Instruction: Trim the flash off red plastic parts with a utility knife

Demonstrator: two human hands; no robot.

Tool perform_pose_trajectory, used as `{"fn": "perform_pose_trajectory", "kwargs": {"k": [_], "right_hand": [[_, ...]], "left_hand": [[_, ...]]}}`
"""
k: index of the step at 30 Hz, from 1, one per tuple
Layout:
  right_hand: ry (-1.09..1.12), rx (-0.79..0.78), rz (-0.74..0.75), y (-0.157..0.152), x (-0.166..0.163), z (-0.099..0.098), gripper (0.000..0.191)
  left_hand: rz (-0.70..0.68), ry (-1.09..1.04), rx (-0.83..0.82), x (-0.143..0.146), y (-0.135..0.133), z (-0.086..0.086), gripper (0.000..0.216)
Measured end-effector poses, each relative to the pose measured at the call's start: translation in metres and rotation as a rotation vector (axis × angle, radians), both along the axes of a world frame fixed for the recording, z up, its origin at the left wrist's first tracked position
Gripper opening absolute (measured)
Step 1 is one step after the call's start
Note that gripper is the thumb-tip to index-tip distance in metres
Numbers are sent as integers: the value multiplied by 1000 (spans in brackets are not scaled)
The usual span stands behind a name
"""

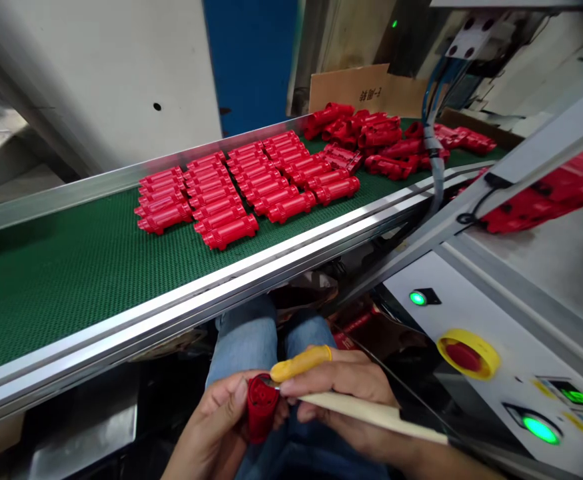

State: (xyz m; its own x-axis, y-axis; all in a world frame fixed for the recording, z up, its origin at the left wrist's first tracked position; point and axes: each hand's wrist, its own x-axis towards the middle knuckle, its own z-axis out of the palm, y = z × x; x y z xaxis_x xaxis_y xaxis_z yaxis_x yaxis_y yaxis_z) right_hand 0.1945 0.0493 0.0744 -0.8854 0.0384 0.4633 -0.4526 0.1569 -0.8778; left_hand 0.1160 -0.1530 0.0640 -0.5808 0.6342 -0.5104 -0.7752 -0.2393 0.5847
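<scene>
The left hand (216, 427) clenches a red moulded plastic cylinder (262, 408) above the lap, while the right hand (341, 400) grasps a slim cream-coloured tool (361, 415), its thin metal tip at the cylinder's end. A yellow finger cot (301, 363) covers one right finger. More red cylinders (231, 193) lie in rows on the far green conveyor belt (71, 280).

A red moulded plastic part (262, 410) (holed end upward), held nearly upright

Dark characters ending "-3", on a cardboard sheet (351, 90)

Even indoor light, wide-angle bowing toward the frame edges
</scene>
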Motion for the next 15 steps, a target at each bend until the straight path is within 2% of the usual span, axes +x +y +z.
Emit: {"fn": "perform_pose_trajectory", "kwargs": {"k": [6, 15], "right_hand": [[16, -29, 24, -2, -1, -1, 27], [34, 1, -13, -3, -1, 1, 23]], "left_hand": [[-64, 45, -3, -1, 1, -2, 54], [-68, 76, 3, 0, 2, 3, 52]]}}
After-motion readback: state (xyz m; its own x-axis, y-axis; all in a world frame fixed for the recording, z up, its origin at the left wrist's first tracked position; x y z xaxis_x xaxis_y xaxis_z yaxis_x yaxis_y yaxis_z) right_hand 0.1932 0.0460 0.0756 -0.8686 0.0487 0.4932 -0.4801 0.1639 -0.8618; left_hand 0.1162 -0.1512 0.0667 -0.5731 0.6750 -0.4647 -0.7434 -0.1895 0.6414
